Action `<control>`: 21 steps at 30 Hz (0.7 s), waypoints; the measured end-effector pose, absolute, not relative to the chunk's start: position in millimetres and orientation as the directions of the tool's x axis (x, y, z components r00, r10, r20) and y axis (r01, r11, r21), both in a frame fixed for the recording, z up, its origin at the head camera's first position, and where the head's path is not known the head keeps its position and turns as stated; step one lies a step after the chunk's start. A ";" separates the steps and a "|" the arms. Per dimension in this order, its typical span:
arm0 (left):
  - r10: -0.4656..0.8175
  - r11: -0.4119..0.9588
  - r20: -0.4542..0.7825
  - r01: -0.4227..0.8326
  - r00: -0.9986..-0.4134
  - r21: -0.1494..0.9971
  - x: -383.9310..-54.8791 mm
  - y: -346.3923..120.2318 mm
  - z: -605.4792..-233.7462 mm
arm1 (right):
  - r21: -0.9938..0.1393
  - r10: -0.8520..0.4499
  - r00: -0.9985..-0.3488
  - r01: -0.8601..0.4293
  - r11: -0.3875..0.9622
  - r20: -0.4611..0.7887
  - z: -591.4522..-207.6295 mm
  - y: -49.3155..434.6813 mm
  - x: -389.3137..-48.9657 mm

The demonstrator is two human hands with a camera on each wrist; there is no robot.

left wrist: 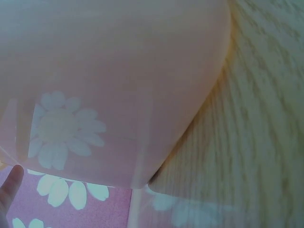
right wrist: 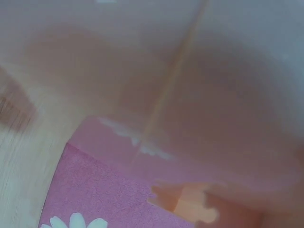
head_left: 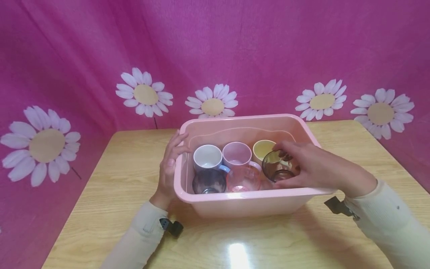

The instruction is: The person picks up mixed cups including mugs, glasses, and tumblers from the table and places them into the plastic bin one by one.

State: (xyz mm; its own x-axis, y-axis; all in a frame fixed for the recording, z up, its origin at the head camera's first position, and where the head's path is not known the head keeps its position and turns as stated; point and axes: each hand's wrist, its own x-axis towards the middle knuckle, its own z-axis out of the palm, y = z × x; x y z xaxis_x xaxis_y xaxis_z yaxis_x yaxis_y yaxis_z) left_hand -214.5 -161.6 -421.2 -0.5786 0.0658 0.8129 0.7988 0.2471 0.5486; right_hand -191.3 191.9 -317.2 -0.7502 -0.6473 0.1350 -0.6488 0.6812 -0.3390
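Observation:
A pink plastic tub [head_left: 252, 203] on the table holds several cups. At its left side, my left hand [head_left: 168, 168] grips the rim with fingertips bent over it; one finger [left wrist: 10, 187] shows against the tub in the left wrist view. My right hand [head_left: 312, 164] holds a brown see-through glass cup [head_left: 279, 164] between thumb and fingers, tilted at the tub's right end. Along the back stand a white-lined mug [head_left: 207, 156], a pink mug [head_left: 236, 152] and a yellow cup [head_left: 262, 148]. In front are a dark grey glass cup [head_left: 209, 180] and a clear pink cup [head_left: 243, 178].
A light wooden table [head_left: 111, 209] bears the tub, with wood surface on both sides and in front. Behind hangs a magenta cloth [head_left: 262, 56] printed with white daisies. The tub wall fills most of both wrist views.

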 end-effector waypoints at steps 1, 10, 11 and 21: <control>0.065 0.249 0.811 0.797 -0.581 0.551 -214.0 -161.5 -421.3 | -0.349 -0.653 -0.746 -0.650 0.675 0.127 -317.6 191.7 -191.7; 0.064 0.240 0.803 0.790 -0.593 0.564 -212.0 -160.4 -422.7 | -0.376 -0.708 -0.701 -0.682 0.627 0.089 -320.0 188.4 -196.4; 0.063 0.239 0.802 0.789 -0.594 0.566 -212.0 -160.3 -422.5 | -0.380 -0.710 -0.699 -0.681 0.626 0.082 -319.9 188.2 -196.7; 0.064 0.228 0.811 0.799 -0.582 0.556 -212.6 -161.2 -419.4 | -0.341 -0.705 -0.707 -0.676 0.653 0.053 -321.2 187.3 -199.0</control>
State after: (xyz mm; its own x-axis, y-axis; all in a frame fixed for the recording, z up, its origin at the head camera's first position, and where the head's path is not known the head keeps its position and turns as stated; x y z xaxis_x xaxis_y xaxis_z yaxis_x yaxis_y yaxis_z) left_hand -212.6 -161.2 -419.4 -0.5820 0.0644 0.8106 0.7994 0.2283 0.5558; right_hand -199.0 187.3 -321.2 -0.7074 -0.7048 0.0532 -0.6762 0.6530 -0.3411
